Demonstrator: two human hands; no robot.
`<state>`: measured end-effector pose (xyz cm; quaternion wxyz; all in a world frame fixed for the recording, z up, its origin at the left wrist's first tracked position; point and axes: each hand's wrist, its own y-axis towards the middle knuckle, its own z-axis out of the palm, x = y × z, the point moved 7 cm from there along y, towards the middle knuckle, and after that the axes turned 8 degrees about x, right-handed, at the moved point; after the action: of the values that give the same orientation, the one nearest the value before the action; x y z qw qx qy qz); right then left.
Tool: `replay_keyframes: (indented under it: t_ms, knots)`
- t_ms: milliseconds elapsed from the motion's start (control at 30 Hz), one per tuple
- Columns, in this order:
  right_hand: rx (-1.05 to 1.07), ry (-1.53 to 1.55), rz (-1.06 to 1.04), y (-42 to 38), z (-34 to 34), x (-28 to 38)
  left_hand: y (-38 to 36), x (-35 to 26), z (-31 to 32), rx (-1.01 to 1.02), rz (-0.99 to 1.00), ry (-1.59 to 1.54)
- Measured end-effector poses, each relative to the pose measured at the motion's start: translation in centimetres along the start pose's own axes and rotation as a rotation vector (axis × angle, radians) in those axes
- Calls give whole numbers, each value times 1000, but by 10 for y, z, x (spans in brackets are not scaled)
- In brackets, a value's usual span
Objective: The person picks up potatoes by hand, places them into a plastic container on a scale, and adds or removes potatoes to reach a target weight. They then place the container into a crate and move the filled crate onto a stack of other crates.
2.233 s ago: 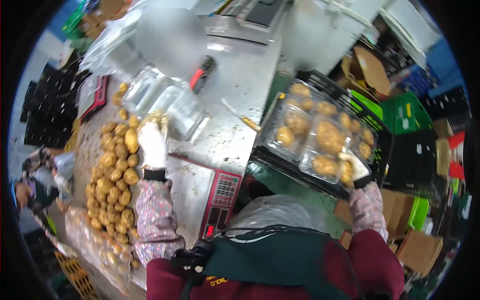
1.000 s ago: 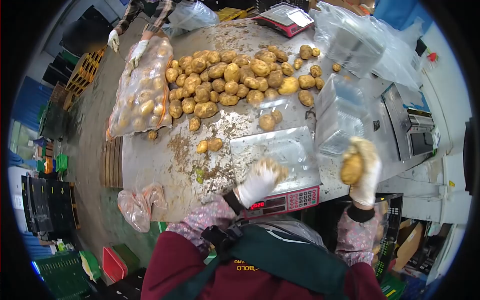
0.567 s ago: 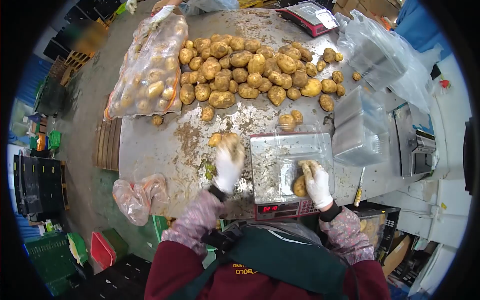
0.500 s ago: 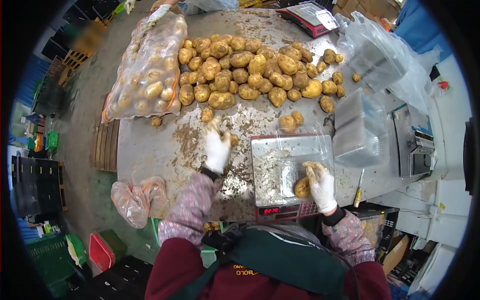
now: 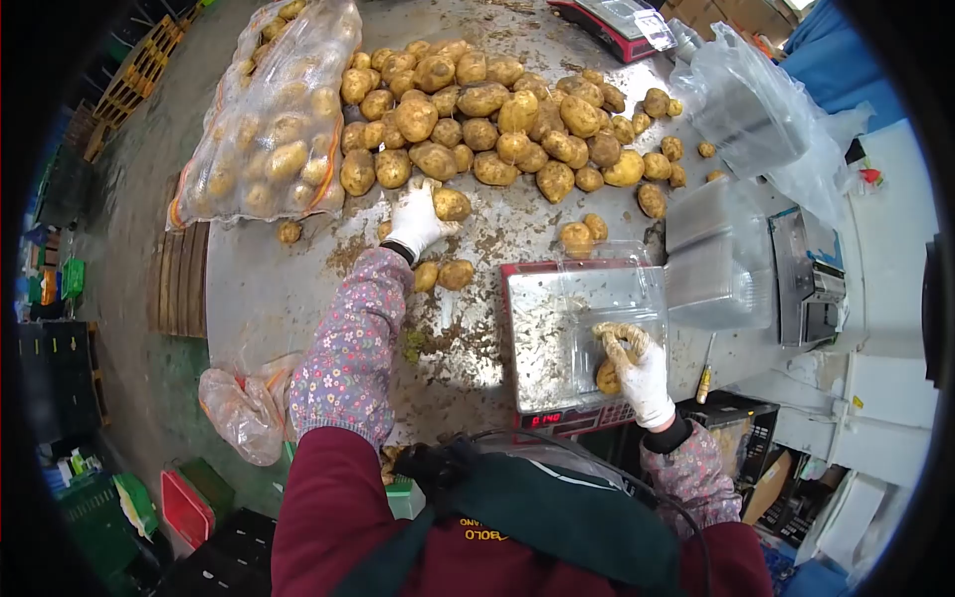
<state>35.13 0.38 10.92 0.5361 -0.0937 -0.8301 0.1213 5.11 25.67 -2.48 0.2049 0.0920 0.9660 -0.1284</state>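
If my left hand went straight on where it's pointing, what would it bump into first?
Past the potato between its fingers and thumb, your left hand would probably meet the near edge of the pile, just ahead. How high your hand is over the table is unclear.

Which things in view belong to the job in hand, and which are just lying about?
Likely part of the job:
loose potatoes
open clear container
red-edged scale under it
stack of clear containers
mesh sack of potatoes, perhaps further supply

Probably just lying about:
yellow-handled tool
crumpled plastic bag
second scale
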Motion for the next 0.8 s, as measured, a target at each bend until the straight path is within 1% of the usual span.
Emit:
replay_keyframes:
  t_ms: [33, 100, 133, 167, 200, 233, 267, 300, 367, 400, 467, 500, 567, 600, 633, 667, 700, 733, 767, 800]
  knots:
    - [20, 7, 53, 1, 3, 1, -5, 5, 3, 1, -1, 2]
    - [5, -4, 19, 7, 4, 8, -12, 18, 11, -15, -13, -227]
    - [-36, -53, -94, 10, 3, 16, -31, 2, -6, -100, 72, -160]
    - [-75, -101, -200, 11, 3, 24, -37, 0, -3, -71, 205, -625]
    - [-75, -98, -197, 13, 5, 28, -48, 3, 5, -40, 202, -857]
    - [-56, -78, -231, 18, 9, 39, -74, -16, -11, -7, 196, -1088]
    - [-38, -56, -266, 23, 15, 48, -92, -20, -6, 20, 99, -1451]
    - [-40, -52, -262, 28, 20, 52, -101, -22, 2, -40, 120, -1610]
    - [18, -106, -363, 35, 37, 68, -128, -46, 10, 118, -4, -2027]
    - [15, -105, -356, 39, 42, 71, -136, -48, 13, 125, -8, -2027]
    - [83, -79, -347, 47, 58, 76, -151, -65, 14, 315, 146, -2230]
    - [81, -78, -341, 51, 64, 78, -158, -67, 16, 320, 141, -2232]
    - [114, -7, -420, 58, 77, 84, -172, -79, 13, 326, 117, -2251]
    - [109, -7, -415, 63, 87, 81, -182, -81, 13, 300, 4, -2248]
    - [104, 95, -433, 68, 97, 76, -183, -77, 23, 309, 0, -2248]
    - [98, 196, -450, 70, 103, 76, -180, -68, 36, 282, -35, -2176]
    - [126, 83, -381, 73, 109, 73, -178, -59, 49, 254, -64, -2101]
    - [158, 31, -296, 71, 113, 75, -186, -63, 30, 80, -141, -1766]
    - [191, -20, -210, 68, 116, 77, -190, -65, 34, 86, -139, -1766]
    - [187, -21, -209, 71, 119, 74, -195, -63, 25, -64, -11, -1589]
